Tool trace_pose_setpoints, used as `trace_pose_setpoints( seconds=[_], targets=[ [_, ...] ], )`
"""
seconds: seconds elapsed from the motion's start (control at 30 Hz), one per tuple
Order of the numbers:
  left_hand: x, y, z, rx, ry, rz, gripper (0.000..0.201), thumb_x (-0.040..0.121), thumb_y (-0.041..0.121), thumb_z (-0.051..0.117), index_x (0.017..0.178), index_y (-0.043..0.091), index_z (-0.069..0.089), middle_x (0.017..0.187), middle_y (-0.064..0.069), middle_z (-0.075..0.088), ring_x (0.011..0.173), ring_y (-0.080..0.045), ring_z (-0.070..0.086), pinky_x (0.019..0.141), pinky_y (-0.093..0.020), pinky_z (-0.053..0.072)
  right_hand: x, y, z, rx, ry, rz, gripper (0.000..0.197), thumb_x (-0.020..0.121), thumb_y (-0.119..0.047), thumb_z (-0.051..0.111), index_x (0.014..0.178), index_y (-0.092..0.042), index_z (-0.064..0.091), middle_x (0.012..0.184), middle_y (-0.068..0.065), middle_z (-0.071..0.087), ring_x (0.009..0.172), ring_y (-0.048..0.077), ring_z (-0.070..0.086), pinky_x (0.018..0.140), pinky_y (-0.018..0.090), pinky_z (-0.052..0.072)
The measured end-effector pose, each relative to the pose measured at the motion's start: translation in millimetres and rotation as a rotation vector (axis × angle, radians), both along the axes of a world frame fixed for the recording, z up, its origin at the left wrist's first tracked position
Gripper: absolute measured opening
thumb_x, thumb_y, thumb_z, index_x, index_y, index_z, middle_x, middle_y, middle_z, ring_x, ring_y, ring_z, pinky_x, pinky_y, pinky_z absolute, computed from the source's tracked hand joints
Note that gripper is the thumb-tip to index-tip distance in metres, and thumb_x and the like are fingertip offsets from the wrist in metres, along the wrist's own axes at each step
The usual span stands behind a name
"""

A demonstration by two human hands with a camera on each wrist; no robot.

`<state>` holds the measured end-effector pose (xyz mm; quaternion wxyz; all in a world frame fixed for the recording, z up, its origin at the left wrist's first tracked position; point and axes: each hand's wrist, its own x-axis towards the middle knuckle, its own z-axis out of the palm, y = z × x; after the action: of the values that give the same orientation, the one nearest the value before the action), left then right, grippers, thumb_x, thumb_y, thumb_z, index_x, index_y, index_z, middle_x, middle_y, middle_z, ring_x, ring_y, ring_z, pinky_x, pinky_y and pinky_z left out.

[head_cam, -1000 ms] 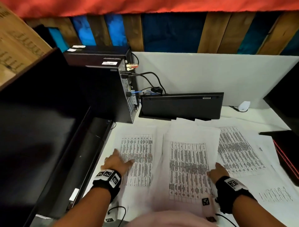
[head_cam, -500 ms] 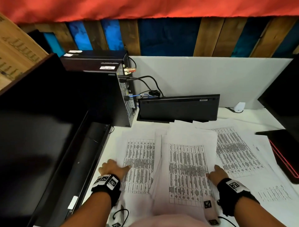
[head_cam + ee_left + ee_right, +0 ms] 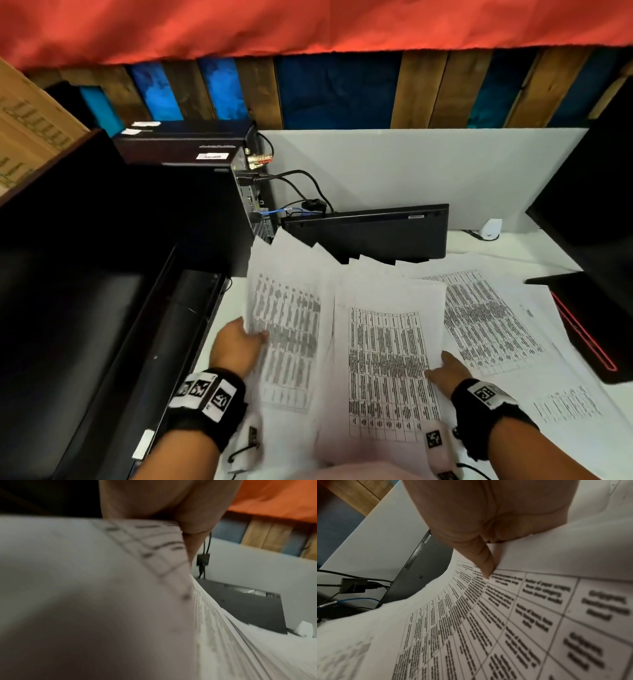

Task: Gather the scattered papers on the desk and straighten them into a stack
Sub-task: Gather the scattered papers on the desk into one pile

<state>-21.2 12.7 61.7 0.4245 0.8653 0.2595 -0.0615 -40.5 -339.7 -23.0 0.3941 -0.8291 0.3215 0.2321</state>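
Printed white sheets with tables lie spread over the white desk (image 3: pixel 513 246). My left hand (image 3: pixel 239 342) grips the left bunch of sheets (image 3: pixel 291 325) at its left edge, thumb on top, and that bunch is raised and tilted off the desk. In the left wrist view the thumb (image 3: pixel 192 524) pinches the sheet edge (image 3: pixel 102 588). My right hand (image 3: pixel 445 371) holds the right edge of the middle bunch (image 3: pixel 387 359); its thumb (image 3: pixel 486 563) presses on the printed sheet (image 3: pixel 488 615), with the fingers hidden beneath. More sheets (image 3: pixel 486 318) lie flat to the right.
A black keyboard (image 3: pixel 376 233) leans against the white partition behind the papers. A computer tower (image 3: pixel 191 205) with cables and a dark monitor (image 3: pixel 68 274) stand at the left. A white mouse (image 3: pixel 491 229) sits at the back right, a black and red device (image 3: pixel 589 318) at the right edge.
My left hand went from lying flat on the left sheets to gripping their edge and lifting them up. The right hand stayed at the middle bunch's right edge, which now curls upward.
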Motion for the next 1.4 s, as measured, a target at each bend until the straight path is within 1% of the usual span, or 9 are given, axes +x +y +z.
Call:
trace_pose_setpoints(
  seconds=[0.23, 0.47, 0.53, 0.7, 0.83, 0.93, 1.03, 1.27, 1.4],
  targets=[
    [-1, 26, 99, 0.27, -0.401, -0.044, 0.007, 0.086, 0.017, 0.064, 0.091, 0.014, 0.066, 0.074, -0.007, 0.067, 0.074, -0.026, 0.063, 0.065, -0.031, 0.044, 2, -7, -8, 0.034, 0.002, 0.048, 0.06, 0.089, -0.012, 0.061, 0.142, -0.001, 0.035, 0.141, 0.017, 0.047, 0.125, 0.031, 0.049, 0.102, 0.032, 0.039],
    [3, 18, 127, -0.055, -0.607, 0.058, 0.027, 0.089, 0.015, 0.064, 0.068, 0.007, 0.049, 0.06, -0.008, 0.05, 0.054, -0.02, 0.048, 0.054, -0.024, 0.039, 1, -10, -4, 0.063, 0.022, 0.082, 0.058, 0.091, -0.012, 0.057, 0.142, -0.001, 0.032, 0.138, 0.017, 0.049, 0.123, 0.029, 0.05, 0.101, 0.03, 0.039],
    [8, 8, 106, -0.163, -0.537, 0.051, 0.004, 0.088, 0.008, 0.064, 0.086, 0.008, 0.061, 0.071, -0.004, 0.06, 0.061, -0.016, 0.055, 0.06, -0.025, 0.046, 1, -11, -3, 0.076, 0.03, 0.1, 0.056, 0.091, -0.012, 0.056, 0.141, -0.002, 0.034, 0.135, 0.017, 0.051, 0.121, 0.029, 0.051, 0.097, 0.03, 0.04],
    [13, -31, 0, -0.224, -0.084, -0.038, 0.03, 0.083, 0.011, 0.069, 0.11, 0.001, 0.063, 0.098, -0.017, 0.071, 0.09, -0.033, 0.068, 0.084, -0.045, 0.056, 1, -15, -11, 0.097, -0.002, 0.088, 0.046, 0.088, -0.008, 0.053, 0.132, -0.004, 0.04, 0.116, 0.018, 0.061, 0.104, 0.033, 0.06, 0.089, 0.036, 0.048],
    [3, -59, -67, -0.012, 0.19, -0.292, 0.048, 0.074, 0.018, 0.075, 0.114, 0.005, 0.051, 0.108, -0.014, 0.066, 0.095, -0.028, 0.065, 0.08, -0.03, 0.052, 0, -14, -8, 0.135, -0.051, -0.019, 0.043, 0.095, -0.009, 0.043, 0.136, -0.001, 0.032, 0.116, 0.021, 0.054, 0.097, 0.031, 0.057, 0.083, 0.031, 0.04],
    [-1, -77, -81, 0.006, 0.204, -0.365, 0.035, 0.08, 0.004, 0.061, 0.107, 0.011, 0.041, 0.108, -0.013, 0.062, 0.095, -0.026, 0.062, 0.079, -0.03, 0.051, -1, -9, 4, 0.148, -0.09, -0.112, 0.052, 0.102, -0.037, 0.027, 0.14, -0.001, 0.031, 0.141, 0.024, 0.042, 0.129, 0.034, 0.043, 0.103, 0.032, 0.031],
    [-3, -96, -86, 0.068, 0.29, -0.562, 0.049, 0.083, 0.025, 0.058, 0.128, 0.009, 0.046, 0.13, -0.011, 0.055, 0.111, -0.024, 0.057, 0.094, -0.03, 0.047, -1, 1, 7, 0.197, -0.087, -0.082, 0.066, 0.099, -0.046, 0.029, 0.149, -0.007, 0.012, 0.153, 0.019, 0.026, 0.139, 0.033, 0.033, 0.11, 0.034, 0.026],
    [5, -92, -85, 0.297, 0.329, -0.295, 0.068, 0.081, 0.052, 0.059, 0.133, 0.012, 0.041, 0.137, -0.017, 0.042, 0.125, -0.037, 0.043, 0.106, -0.04, 0.036, 3, 2, 6, 0.228, -0.166, -0.054, 0.076, 0.096, -0.038, 0.046, 0.151, -0.025, -0.005, 0.146, 0.017, 0.042, 0.121, 0.038, 0.052, 0.105, 0.044, 0.04],
    [6, -92, -92, 0.043, 0.335, -0.449, 0.062, 0.071, 0.055, 0.068, 0.123, 0.023, 0.054, 0.129, -0.011, 0.05, 0.125, -0.031, 0.044, 0.107, -0.039, 0.04, 5, 5, 11, 0.155, -0.089, 0.153, 0.077, 0.096, -0.048, 0.038, 0.145, -0.042, -0.021, 0.148, 0.019, 0.038, 0.118, 0.037, 0.057, 0.104, 0.043, 0.042]
  ],
)
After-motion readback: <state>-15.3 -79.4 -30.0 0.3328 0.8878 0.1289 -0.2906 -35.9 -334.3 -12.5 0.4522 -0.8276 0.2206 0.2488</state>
